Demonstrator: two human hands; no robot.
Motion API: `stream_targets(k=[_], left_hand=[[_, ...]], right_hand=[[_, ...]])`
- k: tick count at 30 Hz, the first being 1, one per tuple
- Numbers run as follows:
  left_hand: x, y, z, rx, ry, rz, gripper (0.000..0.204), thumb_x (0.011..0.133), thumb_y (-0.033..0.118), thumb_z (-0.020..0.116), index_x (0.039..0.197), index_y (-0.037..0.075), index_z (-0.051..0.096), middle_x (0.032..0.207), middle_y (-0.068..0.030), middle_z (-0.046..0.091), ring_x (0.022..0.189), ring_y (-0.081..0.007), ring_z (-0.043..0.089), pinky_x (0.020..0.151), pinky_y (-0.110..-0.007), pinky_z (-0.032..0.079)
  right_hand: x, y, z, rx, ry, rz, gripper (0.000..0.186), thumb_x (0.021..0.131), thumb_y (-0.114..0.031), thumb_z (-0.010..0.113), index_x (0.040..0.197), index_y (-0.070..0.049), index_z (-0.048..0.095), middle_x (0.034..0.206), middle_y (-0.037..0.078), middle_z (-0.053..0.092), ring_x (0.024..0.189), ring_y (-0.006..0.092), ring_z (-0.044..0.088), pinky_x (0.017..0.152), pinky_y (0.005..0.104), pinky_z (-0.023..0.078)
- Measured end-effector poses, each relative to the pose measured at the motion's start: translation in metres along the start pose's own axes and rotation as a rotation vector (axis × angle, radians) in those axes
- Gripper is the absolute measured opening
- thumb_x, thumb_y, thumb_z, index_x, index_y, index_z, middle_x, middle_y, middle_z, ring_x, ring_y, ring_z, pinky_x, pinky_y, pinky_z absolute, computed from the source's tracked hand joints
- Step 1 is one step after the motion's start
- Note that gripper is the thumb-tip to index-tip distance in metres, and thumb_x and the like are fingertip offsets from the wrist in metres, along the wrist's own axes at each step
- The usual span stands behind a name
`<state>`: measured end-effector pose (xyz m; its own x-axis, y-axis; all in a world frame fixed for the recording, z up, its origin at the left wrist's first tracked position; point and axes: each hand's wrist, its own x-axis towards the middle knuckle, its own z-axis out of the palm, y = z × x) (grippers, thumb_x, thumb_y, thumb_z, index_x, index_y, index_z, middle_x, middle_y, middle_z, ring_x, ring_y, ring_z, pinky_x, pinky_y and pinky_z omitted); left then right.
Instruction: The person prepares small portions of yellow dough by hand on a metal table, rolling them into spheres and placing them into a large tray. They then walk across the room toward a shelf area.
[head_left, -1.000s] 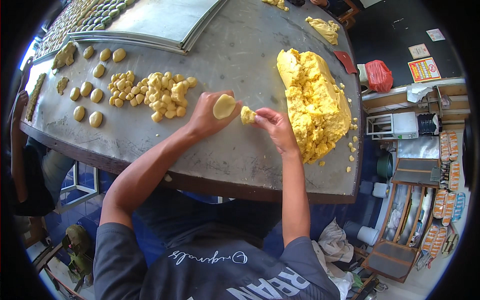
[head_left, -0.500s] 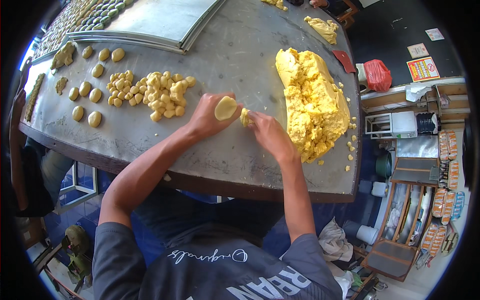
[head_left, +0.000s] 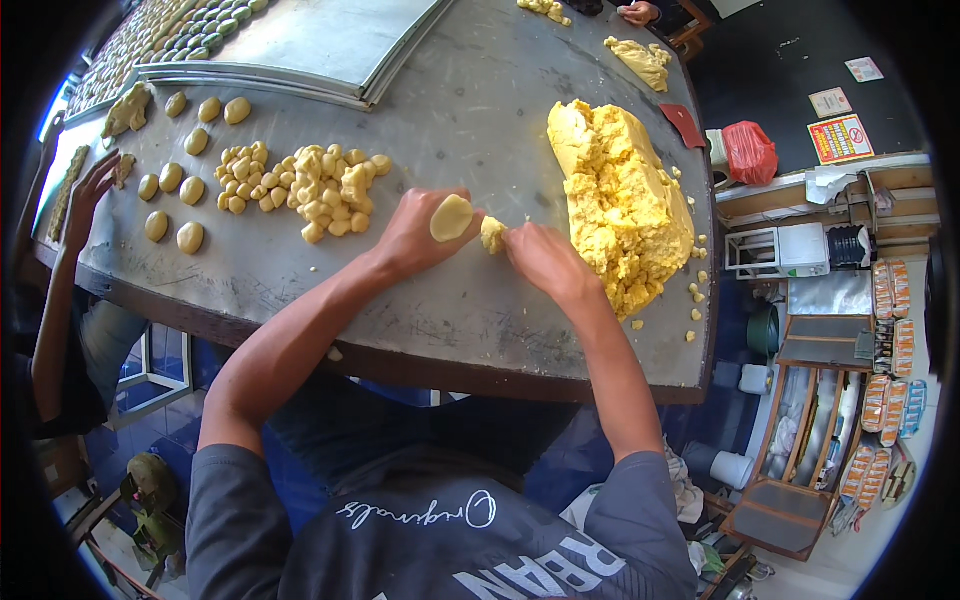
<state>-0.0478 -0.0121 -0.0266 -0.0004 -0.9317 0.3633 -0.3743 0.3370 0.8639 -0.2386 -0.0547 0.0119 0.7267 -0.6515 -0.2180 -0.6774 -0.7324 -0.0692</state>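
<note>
Here, right fingers [head_left: 513, 237] pinch yellow lump [head_left: 492, 236], left fingers [head_left: 477, 224] hold dough disc [head_left: 452, 218]; tabletop [head_left: 450, 310] bare toward edge [head_left: 470, 379].

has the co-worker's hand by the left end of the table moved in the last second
Yes: the co-worker's hand has moved right, from left of the narrow olive strip on the table to its right.

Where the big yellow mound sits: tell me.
In the head view, the yellow mound sits on the right side of the table, just right of the right hand.
</note>
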Motion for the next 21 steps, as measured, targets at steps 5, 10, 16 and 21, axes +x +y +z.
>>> stream_targets(k=[5, 10, 16, 21], left_hand=[[0.002, 0.001, -0.001, 0.014, 0.003, 0.035, 0.028, 0.082, 0.019, 0.069, 0.067, 0.002, 0.053, 0.052, -0.0119, 0.048, 0.045, -0.0208, 0.043, 0.048, -0.033, 0.042], [-0.001, 0.001, -0.002, -0.019, -0.009, 0.034, 0.027, 0.083, 0.019, 0.07, 0.068, 0.002, 0.055, 0.052, -0.0113, 0.049, 0.045, -0.0205, 0.044, 0.048, -0.032, 0.041], [-0.002, 0.004, 0.003, -0.022, -0.028, 0.033, 0.027, 0.083, 0.02, 0.07, 0.067, 0.003, 0.055, 0.052, -0.011, 0.049, 0.045, -0.0202, 0.044, 0.048, -0.032, 0.041], [-0.002, 0.0, 0.003, -0.003, -0.042, -0.015, 0.029, 0.083, 0.018, 0.068, 0.066, 0.002, 0.052, 0.051, -0.0098, 0.046, 0.045, -0.0177, 0.041, 0.047, -0.031, 0.041]], right_hand=[[-0.004, 0.02, -0.019, 0.394, -0.122, 0.096, 0.021, 0.087, -0.013, 0.055, 0.078, 0.005, 0.061, 0.062, 0.014, 0.057, 0.057, 0.0196, 0.058, 0.056, 0.0345, 0.046], [-0.047, 0.034, -0.043, 0.838, 0.15, 0.318, 0.027, 0.093, -0.02, 0.055, 0.092, 0.006, 0.062, 0.073, 0.009, 0.064, 0.059, 0.0196, 0.052, 0.06, 0.0357, 0.045], [-0.104, 0.067, 0.001, -0.068, 0.414, 0.476, 0.044, 0.096, -0.035, 0.049, 0.119, 0.001, 0.059, 0.128, 0.02, 0.055, 0.126, 0.0342, 0.045, 0.108, 0.0448, 0.032], [-0.11, 0.054, 0.023, -0.059, 0.269, 0.573, 0.071, 0.095, -0.058, 0.028, 0.139, -0.002, 0.041, 0.142, 0.018, 0.04, 0.138, 0.0413, 0.021, 0.114, 0.0548, 0.0]])
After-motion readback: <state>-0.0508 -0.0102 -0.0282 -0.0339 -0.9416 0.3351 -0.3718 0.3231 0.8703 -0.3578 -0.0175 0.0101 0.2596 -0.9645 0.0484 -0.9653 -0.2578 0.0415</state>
